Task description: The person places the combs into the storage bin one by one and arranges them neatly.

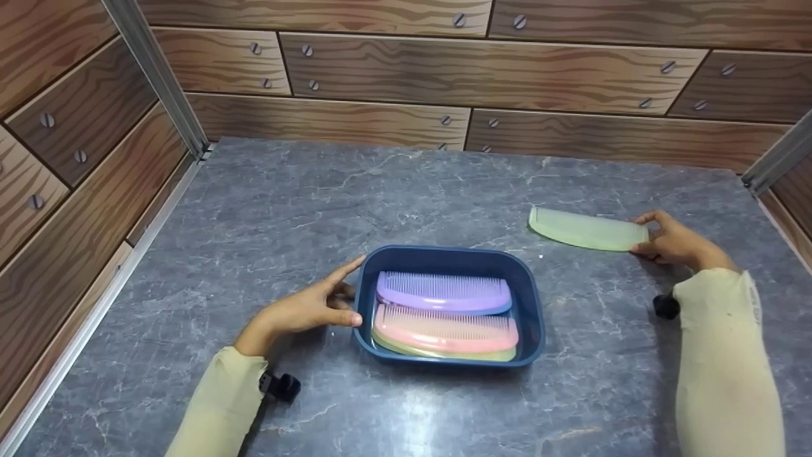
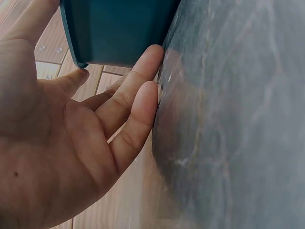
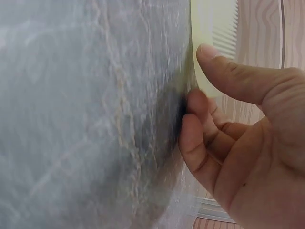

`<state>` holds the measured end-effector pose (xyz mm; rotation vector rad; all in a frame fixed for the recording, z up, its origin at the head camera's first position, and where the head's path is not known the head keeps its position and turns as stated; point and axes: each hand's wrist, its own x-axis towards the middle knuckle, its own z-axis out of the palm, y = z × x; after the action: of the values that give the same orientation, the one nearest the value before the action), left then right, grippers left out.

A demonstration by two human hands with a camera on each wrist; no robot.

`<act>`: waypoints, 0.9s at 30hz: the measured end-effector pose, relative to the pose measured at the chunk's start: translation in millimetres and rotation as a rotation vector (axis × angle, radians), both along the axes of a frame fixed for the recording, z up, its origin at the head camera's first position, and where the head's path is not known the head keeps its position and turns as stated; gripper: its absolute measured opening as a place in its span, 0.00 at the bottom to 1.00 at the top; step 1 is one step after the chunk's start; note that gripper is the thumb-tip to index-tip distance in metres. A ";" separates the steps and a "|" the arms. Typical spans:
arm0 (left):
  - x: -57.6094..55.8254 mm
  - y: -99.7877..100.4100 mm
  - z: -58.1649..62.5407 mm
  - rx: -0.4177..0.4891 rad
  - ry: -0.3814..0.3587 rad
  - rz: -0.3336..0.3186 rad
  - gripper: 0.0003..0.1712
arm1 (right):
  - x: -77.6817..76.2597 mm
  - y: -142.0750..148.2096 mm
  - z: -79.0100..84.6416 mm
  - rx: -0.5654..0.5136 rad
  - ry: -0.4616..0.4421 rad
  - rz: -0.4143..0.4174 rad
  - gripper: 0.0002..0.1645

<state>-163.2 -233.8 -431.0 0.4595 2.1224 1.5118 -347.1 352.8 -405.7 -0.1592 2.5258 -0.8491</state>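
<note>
A dark blue plastic tub (image 1: 449, 363) stands on the tabletop. Inside it a purple comb (image 1: 444, 293) lies at the back, with a blue edge showing under it. A pink comb (image 1: 447, 330) lies in front, over a yellow-green comb (image 1: 501, 357). My left hand (image 1: 311, 308) rests against the tub's left side, thumb and forefinger spread along the rim; the other fingers touch the tabletop in the left wrist view. To the right, behind the tub, my right hand (image 1: 675, 242) pinches one end of a light green comb (image 1: 583, 230) between thumb and fingers, close over the tabletop, teeth facing away.
The grey marbled tabletop (image 1: 355, 190) is bounded by wood-patterned panels (image 1: 482, 73) at the back and sides. Metal posts (image 1: 168, 79) stand at the corners. A small black device (image 1: 280, 387) is strapped to each wrist.
</note>
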 end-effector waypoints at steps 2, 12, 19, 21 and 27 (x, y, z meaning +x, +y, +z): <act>-0.1 0.0 -0.2 0.000 -0.002 0.003 0.58 | 1.3 2.4 -0.9 -0.015 0.006 0.003 0.36; 0.1 -0.3 -1.7 -0.002 -0.007 0.010 0.58 | 7.2 12.0 -7.1 -0.183 -0.005 -0.056 0.25; 0.1 -0.2 -1.2 -0.005 -0.002 0.012 0.59 | 13.3 13.0 -2.5 -0.320 -0.012 -0.103 0.21; 0.2 -0.1 -1.4 -0.001 -0.005 0.009 0.59 | 15.2 13.2 -1.6 -0.366 0.004 -0.103 0.21; -0.3 0.4 -1.2 0.009 -0.005 0.000 0.58 | 18.3 13.1 0.5 -0.478 0.054 -0.085 0.21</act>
<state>-163.4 -233.4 -432.2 0.4580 2.1127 1.5218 -328.9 365.9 -405.3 -0.2298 2.3457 -1.4898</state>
